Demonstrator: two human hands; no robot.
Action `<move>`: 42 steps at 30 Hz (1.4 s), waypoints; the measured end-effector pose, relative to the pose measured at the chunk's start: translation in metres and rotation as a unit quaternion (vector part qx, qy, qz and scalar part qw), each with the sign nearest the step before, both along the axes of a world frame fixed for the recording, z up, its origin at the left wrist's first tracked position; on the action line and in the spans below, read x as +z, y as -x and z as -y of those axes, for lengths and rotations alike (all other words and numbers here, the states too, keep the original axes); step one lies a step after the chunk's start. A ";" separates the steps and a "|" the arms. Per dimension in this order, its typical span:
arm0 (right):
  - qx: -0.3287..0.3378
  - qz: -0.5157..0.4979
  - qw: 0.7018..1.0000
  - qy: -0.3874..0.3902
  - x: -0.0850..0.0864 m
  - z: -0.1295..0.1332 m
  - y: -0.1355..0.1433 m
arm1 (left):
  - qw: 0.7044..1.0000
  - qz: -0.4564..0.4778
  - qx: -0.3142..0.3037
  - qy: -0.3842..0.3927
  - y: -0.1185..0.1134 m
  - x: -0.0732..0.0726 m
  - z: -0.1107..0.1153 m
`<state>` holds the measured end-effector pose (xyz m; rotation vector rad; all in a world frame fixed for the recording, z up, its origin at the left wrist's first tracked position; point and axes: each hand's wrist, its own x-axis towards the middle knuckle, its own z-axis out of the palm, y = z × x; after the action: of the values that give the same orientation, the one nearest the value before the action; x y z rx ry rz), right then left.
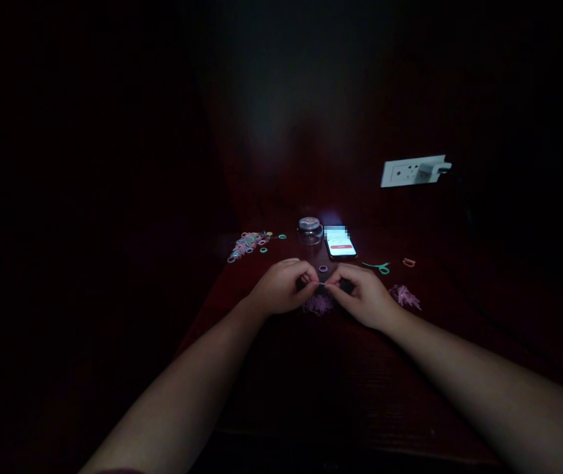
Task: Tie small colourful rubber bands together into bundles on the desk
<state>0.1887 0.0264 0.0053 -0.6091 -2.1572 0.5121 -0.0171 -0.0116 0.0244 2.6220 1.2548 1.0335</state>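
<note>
My left hand [286, 286] and my right hand [363, 295] meet near the middle of the dark red table, fingertips pinched. Between them runs a short, thin pale strand [322, 284], one end in each pinch. Just beneath it lies a pile of purple strands [317, 304]. A small purple ring [323, 268] rests behind the fingertips. Beside my right wrist is a bunch of pink-purple strands [406, 297]. The strand's exact kind is too small to make out.
Colourful rings [250, 244] are heaped at the back left. Behind my hands stand a lidded clear jar [309, 232] and a lit phone [340, 241]. A green looped band [382, 268] and an orange band [409, 262] lie right. A socket panel [412, 171] holds a plug.
</note>
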 end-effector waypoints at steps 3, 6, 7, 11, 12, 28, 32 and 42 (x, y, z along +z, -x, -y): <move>-0.014 0.009 1.000 0.010 0.000 0.000 0.000 | 1.000 -0.001 0.006 0.020 -0.002 0.001 0.002; -0.020 0.015 1.000 0.012 -0.001 -0.002 0.000 | 0.999 -0.007 0.012 0.031 -0.003 0.002 0.002; -0.021 0.018 1.000 0.012 -0.001 -0.002 0.000 | 0.999 -0.008 0.012 0.034 -0.003 0.002 0.002; -0.030 0.027 0.999 0.019 -0.001 -0.001 -0.001 | 0.999 -0.005 0.007 0.053 -0.004 0.003 0.002; -0.032 0.027 0.999 0.024 -0.001 0.000 -0.001 | 0.998 -0.004 0.007 0.059 -0.005 0.004 0.002; -0.001 0.011 1.000 -0.002 0.000 -0.001 0.001 | 0.991 0.006 0.011 0.132 -0.005 0.004 0.004; -0.002 0.020 1.000 -0.001 0.002 0.001 0.002 | 0.991 0.010 0.012 0.136 -0.005 0.005 0.004; 0.010 -0.010 0.999 0.036 0.000 0.003 0.002 | 0.996 0.025 -0.009 0.083 -0.003 0.001 0.003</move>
<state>0.1868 0.0236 0.0055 -0.6200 -2.1351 0.6068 -0.0140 -0.0147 0.0249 2.4635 1.2448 0.9421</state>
